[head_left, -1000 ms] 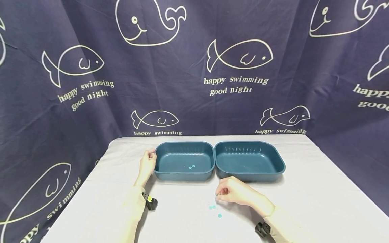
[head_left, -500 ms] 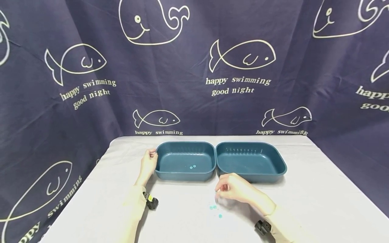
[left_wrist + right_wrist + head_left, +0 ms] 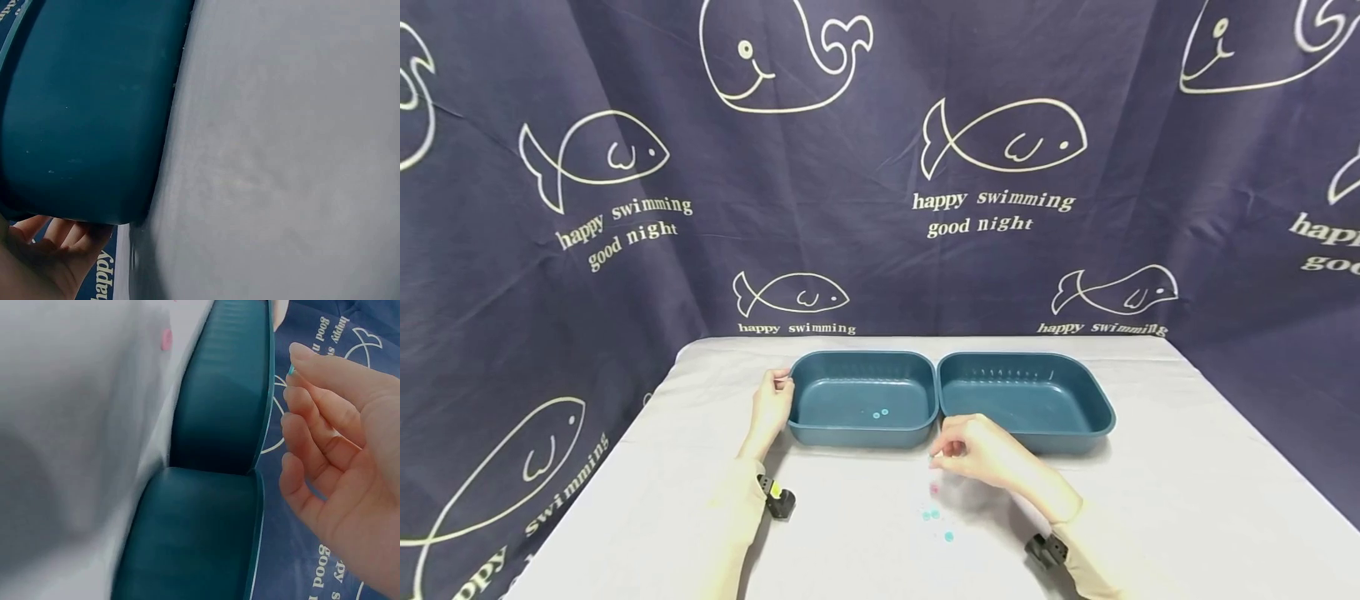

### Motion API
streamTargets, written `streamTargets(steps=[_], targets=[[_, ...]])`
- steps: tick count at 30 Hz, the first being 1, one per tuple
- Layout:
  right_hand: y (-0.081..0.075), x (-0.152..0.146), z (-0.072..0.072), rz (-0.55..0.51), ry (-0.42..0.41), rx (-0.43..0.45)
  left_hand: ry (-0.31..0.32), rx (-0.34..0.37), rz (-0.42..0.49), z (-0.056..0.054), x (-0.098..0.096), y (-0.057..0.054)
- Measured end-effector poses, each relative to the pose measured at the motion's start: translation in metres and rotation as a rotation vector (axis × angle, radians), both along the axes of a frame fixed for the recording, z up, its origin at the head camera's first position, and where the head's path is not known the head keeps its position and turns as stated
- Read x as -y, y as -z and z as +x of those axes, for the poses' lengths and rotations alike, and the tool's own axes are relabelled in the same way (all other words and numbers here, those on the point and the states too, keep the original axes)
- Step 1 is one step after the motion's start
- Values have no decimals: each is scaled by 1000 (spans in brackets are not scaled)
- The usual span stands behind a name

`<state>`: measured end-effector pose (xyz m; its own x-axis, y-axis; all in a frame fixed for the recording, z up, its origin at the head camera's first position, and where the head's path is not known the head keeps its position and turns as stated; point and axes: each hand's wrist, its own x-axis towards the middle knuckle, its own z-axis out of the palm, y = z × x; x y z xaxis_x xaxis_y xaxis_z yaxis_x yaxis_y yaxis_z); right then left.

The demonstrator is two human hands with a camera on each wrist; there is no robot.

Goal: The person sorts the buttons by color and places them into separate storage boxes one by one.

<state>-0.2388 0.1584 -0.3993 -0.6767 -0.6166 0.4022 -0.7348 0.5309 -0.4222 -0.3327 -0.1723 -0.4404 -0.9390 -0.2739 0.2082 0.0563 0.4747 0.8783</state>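
My right hand point(image 3: 985, 454) is in front of the right dark teal plastic box point(image 3: 1075, 444), above the table. In the right wrist view its thumb and forefinger pinch a tiny light-blue button point(image 3: 291, 370), seen edge-on. Below the hand, several light-blue buttons point(image 3: 949, 537) and a pink button point(image 3: 934, 490) lie on the white cloth. Two light-blue buttons point(image 3: 884, 412) rest inside the left dark teal plastic box point(image 3: 857, 436). My left hand point(image 3: 771, 408) holds that box at its left end; in the left wrist view its fingers point(image 3: 59, 231) are partly hidden behind the end wall.
Both boxes stand side by side, their ends nearly touching, at the back of the white-covered table point(image 3: 850, 533). Behind them hangs a navy curtain point(image 3: 880, 250) printed with white fish and lettering. Each wrist wears a black camera point(image 3: 781, 503).
My right hand has lifted from the loose buttons and moved away toward the boxes, uncovering the pink button. My left hand stays at the left box. The head view has shifted slightly.
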Motion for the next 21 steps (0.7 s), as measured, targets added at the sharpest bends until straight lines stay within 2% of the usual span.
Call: streamTargets(steps=[7,21], targets=[[-5,4,-7,-5,9,-47,-6,-7,-6,0,-1,1],[-14,14,-18,-40,116,-99,-8,-13,-12,-1,0,2]])
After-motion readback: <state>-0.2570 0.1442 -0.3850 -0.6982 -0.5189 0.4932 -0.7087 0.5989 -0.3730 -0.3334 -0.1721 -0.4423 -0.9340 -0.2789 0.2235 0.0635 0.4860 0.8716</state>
